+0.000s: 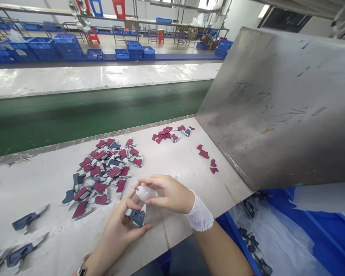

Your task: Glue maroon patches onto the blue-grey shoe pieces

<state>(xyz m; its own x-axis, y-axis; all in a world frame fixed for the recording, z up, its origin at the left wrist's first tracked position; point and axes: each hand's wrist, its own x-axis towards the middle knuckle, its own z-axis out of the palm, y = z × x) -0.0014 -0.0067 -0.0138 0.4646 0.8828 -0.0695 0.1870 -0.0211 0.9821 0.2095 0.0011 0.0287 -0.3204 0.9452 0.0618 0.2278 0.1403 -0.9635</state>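
Observation:
Between the fingers of my left hand (120, 222) is a small dark blue-grey and white plastic part (138, 217). My right hand (172, 193), with a white mesh band (200, 214) round its wrist, grips a small white squeeze bottle (145, 192). The bottle is tilted, its narrow tip pointing left just above the plastic part; whether they touch I cannot tell. Beyond my left hand lies a heap of similar parts (99, 170), many with a maroon piece on top. Loose maroon pieces (162, 134) lie farther back.
Longer grey parts (25, 251) lie at the left of the white table (54, 176). A tall metal panel (276, 111) stands at the right. Below it, a blue bin (319, 234) holds plastic film and dark parts. A green conveyor belt (103, 109) runs behind the table.

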